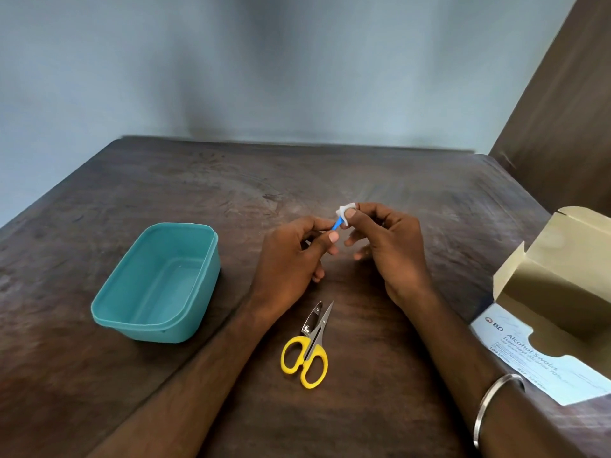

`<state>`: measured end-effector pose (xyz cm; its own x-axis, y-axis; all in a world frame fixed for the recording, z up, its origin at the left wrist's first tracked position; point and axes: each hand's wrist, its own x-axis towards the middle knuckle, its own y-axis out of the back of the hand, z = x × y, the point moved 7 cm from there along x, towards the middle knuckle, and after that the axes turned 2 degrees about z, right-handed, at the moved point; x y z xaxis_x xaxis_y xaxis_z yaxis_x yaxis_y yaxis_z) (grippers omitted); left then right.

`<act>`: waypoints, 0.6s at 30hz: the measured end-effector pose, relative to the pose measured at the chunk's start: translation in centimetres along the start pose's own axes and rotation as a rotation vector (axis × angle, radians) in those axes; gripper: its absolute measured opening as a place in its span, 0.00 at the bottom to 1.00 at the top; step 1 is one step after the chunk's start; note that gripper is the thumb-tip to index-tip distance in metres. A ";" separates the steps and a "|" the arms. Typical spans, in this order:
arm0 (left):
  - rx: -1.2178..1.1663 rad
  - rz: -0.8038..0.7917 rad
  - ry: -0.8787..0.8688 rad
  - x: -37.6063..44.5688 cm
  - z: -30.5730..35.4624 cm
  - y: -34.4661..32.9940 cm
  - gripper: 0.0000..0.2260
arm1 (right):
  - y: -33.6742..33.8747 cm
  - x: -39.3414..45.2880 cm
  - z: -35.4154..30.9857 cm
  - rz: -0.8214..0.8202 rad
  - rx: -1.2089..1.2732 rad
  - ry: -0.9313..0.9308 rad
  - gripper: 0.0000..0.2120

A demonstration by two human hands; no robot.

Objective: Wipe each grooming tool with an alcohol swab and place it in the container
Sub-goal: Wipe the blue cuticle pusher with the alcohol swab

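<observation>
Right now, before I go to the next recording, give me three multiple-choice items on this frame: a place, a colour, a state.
1. Where do the scissors lie?
A. in the container
B. on the table, near the person
C. in the box

2. What colour is the container?
A. teal
B. red
C. white

3. What is in the container?
A. scissors
B. a swab
C. nothing

Answers:
1 B: they lie on the table between the forearms, beside the nail clipper.
2 A: its walls are teal.
3 C: only its bare floor shows.

Dark, scuffed wooden table (231, 193) pushed against a pale blue-grey wall (231, 61), brown panel (562, 110) leaning in at right, soft even light
</observation>
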<state>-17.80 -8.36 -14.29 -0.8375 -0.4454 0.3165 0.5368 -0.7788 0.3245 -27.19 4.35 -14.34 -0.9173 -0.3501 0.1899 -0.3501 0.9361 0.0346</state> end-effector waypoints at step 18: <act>-0.154 0.152 0.109 0.2 -0.6 1.0 0.05 | -0.8 -0.1 0.8 -0.058 0.119 -0.129 0.05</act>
<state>-17.46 -9.49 -14.48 -0.7586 -0.6014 0.2507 0.6429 -0.7534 0.1379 -26.98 3.58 -15.21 -0.9091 -0.4119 0.0629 -0.4159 0.9062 -0.0762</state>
